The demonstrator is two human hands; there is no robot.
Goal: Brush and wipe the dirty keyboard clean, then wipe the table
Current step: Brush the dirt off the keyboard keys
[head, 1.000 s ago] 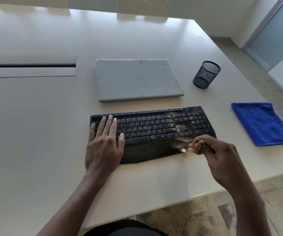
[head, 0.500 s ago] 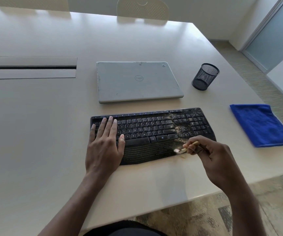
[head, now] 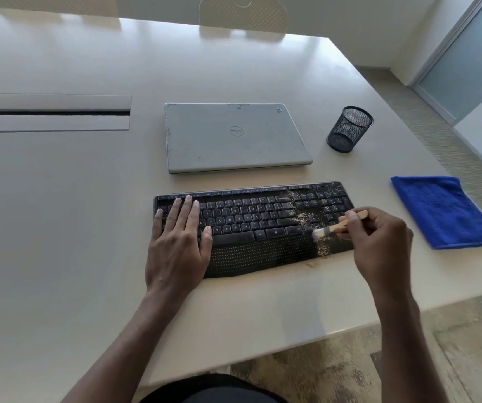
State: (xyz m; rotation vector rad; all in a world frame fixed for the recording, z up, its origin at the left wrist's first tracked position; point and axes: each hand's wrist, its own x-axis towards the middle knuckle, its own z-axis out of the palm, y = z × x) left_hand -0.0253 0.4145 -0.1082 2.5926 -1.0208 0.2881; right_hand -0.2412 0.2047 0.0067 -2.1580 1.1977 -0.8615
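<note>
A pale beige table [head: 59, 228] carries a black keyboard [head: 257, 216] near its front edge, with crumbs [head: 303, 218] scattered over its right part. The left hand [head: 177, 248] lies flat, fingers straight, on the left keys. The right hand [head: 379, 239] pinches a small wooden brush [head: 338, 226], bristles on the crumbs. Behind the keyboard lies a closed laptop [head: 234, 138] marked Dell. To the laptop's right a black mesh cup [head: 348, 129] stands upright. A folded blue cloth [head: 443, 210] lies right of the keyboard.

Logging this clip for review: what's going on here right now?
A person is brushing a dirty keyboard. The left hand lies flat on its left end. The right hand holds a small brush, bristles down on the crumb-strewn right side. A blue cloth lies untouched on the table to the right.
</note>
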